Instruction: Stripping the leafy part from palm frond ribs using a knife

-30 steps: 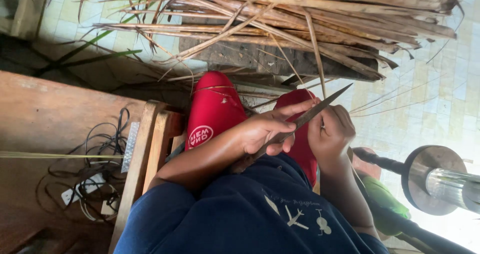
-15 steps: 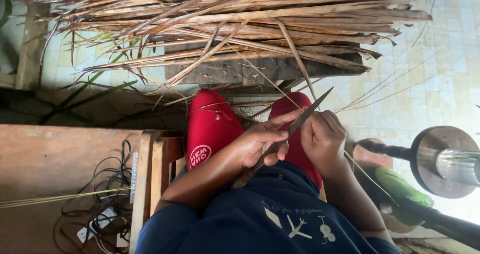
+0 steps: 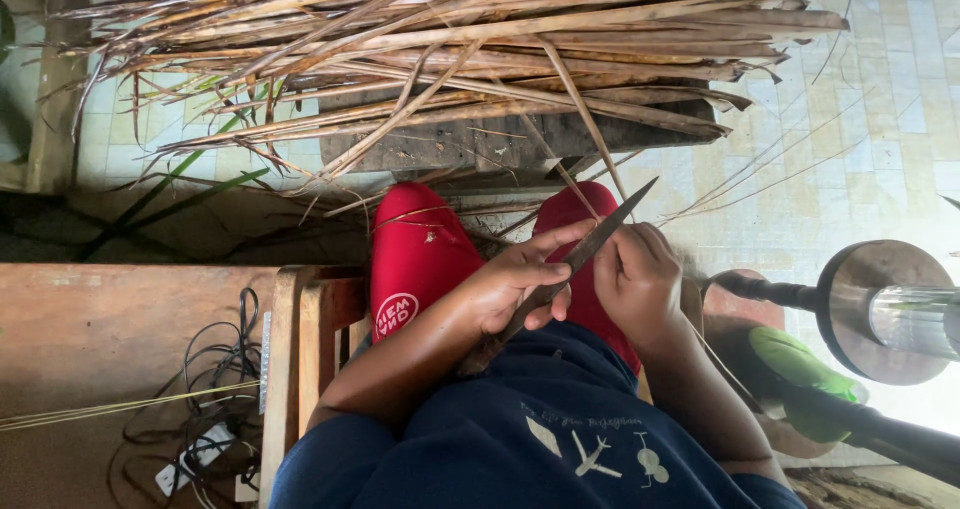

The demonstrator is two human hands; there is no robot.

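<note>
Knife [image 3: 585,254], long and dark, is slanting across both hands above red-clad knees [image 3: 420,254]; the left hand [image 3: 515,289] is wrapping fingers shut around it, its handle partly hidden, while the right hand [image 3: 635,279] is curling closed on a thin dry strip [image 3: 585,119], barely discernible inside the fist.

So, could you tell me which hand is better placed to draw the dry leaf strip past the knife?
Probably the right hand: it pinches the thin dry leaf strip, while the left hand grips the long dark knife.
</note>
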